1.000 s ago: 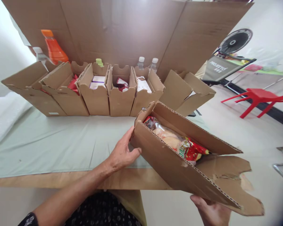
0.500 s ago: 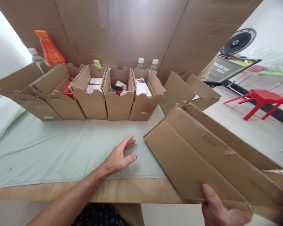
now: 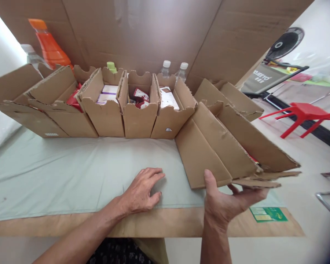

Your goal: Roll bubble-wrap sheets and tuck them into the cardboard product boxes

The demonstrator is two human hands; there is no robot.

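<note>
My right hand (image 3: pixel 228 201) grips the near end of a cardboard bin (image 3: pixel 209 146), its thumb on the side wall and its fingers under the front. The bin is on the table's right side, at the end of the row, with a bit of something red showing inside. My left hand (image 3: pixel 143 189) rests low over the green cloth (image 3: pixel 71 172), fingers apart, holding nothing. Ahead stand several cardboard bins: one holds white and purple boxes (image 3: pixel 108 94), one dark red packets (image 3: pixel 141 97), one a white box (image 3: pixel 168 99), one a red packet (image 3: pixel 74 98).
Behind the bins are an orange bottle (image 3: pixel 51 47), clear bottles with white caps (image 3: pixel 166 68) and a tall cardboard panel (image 3: pixel 143 33). A green card (image 3: pixel 268 214) lies by the wooden table edge (image 3: pixel 159 223). A red stool (image 3: pixel 305 112) and a fan (image 3: pixel 287 43) stand to the right.
My right hand has moved the cardboard bin away from me and left, up against the row. The green card has come into view. My left hand has shifted slightly, still empty.
</note>
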